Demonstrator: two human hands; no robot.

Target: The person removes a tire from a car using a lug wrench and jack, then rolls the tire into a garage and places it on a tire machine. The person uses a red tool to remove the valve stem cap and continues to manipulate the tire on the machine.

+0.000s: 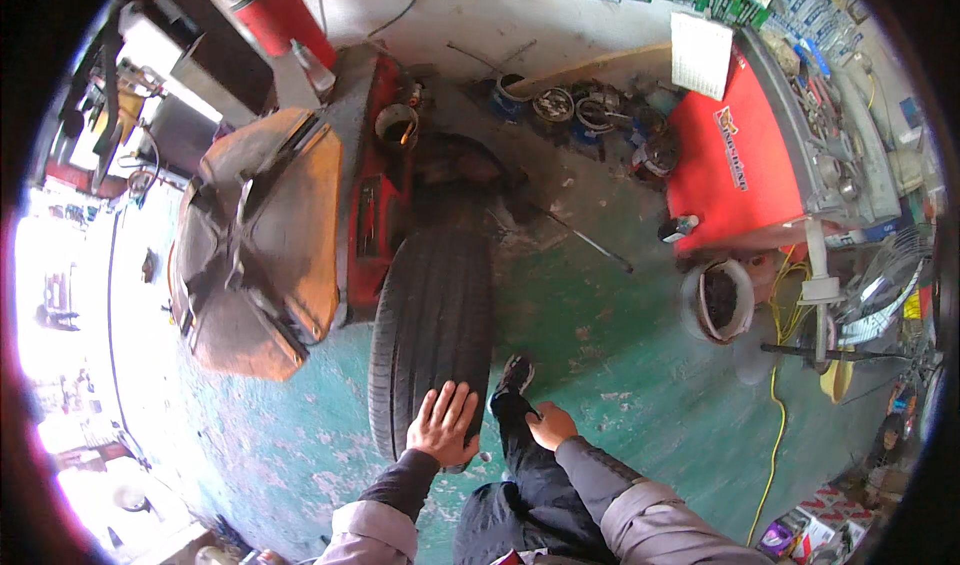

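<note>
A black tyre (pixel 432 315) stands upright on the green floor, leaning against a red tyre-changing machine (pixel 375 180). My left hand (pixel 443 423) lies flat on the tyre's tread near its lower end, fingers spread. My right hand (pixel 551 426) is closed in a loose fist against my raised knee, beside the tyre, with nothing visible in it. My black shoe (pixel 515 375) rests near the tyre's side.
The machine's worn orange turntable (pixel 255 245) sits left of the tyre. A red machine cabinet (pixel 745 160) stands at the right, with a white bucket (pixel 717 300), a fan (pixel 885 285) and a yellow cable (pixel 772 415) near it. Cans and tins (pixel 590 110) crowd the far wall. A metal bar (pixel 590 240) lies on the floor.
</note>
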